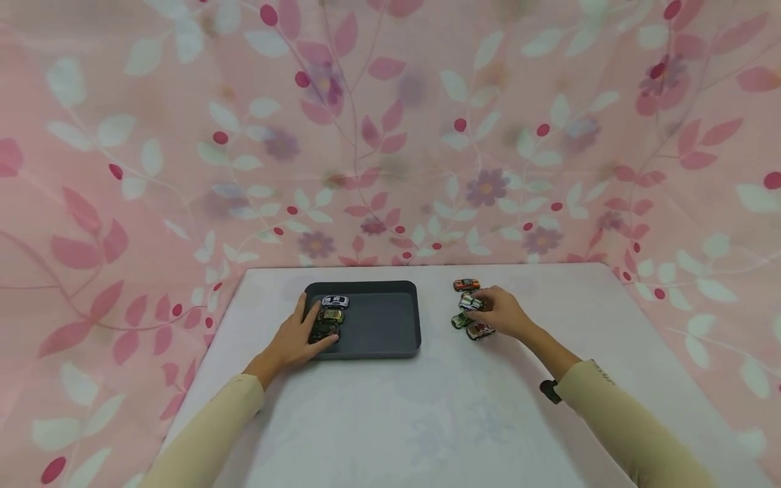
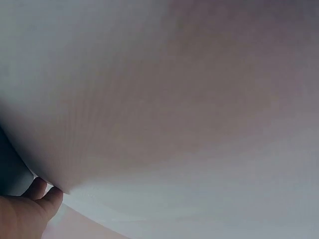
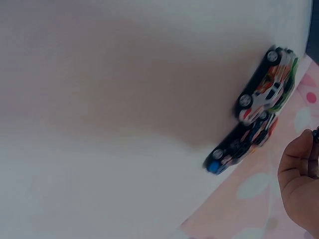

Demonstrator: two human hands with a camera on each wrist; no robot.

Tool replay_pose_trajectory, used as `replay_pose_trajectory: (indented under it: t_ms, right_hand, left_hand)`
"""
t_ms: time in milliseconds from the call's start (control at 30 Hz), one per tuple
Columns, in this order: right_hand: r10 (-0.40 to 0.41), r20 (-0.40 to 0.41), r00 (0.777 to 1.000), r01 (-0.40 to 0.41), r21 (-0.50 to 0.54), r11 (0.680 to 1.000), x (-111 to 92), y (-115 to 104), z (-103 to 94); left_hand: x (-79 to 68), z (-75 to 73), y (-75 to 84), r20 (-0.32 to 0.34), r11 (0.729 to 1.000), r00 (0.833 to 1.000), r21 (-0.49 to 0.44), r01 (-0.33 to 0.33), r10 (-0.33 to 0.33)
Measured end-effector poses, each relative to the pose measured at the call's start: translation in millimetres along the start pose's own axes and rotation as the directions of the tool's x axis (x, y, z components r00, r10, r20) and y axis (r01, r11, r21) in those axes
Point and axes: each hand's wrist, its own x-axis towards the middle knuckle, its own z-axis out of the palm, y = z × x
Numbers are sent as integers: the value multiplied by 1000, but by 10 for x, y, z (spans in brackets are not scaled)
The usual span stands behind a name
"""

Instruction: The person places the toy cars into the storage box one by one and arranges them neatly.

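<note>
Downward head, closer wrist views share the table [image 1: 366,413].

The pink cloth [image 1: 427,41] has pink and pale leaves [image 1: 76,252], purple flowers [image 1: 488,187] and red dots [image 1: 268,15]. The table [image 1: 366,420] is white, the tray [image 1: 381,322] dark grey. There's a silver car [image 1: 335,301], an orange car [image 1: 466,285], a green car [image 1: 460,321]. The sleeves [image 1: 628,420] are light tan.

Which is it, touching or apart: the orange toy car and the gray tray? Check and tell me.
Apart. The head view shows it: a strip of white tabletop lies between the gray tray and the orange toy car.
</note>
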Motion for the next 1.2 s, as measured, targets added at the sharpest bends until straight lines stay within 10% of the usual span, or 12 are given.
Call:
replay_pose_trajectory:
  t_ms: [1200]
  right_hand:
    - [-190,77,979,186,51,981,487,-1196,1175]
  left_hand:
    - [-15,-74,49,6,999,1000,-32,27,-27]
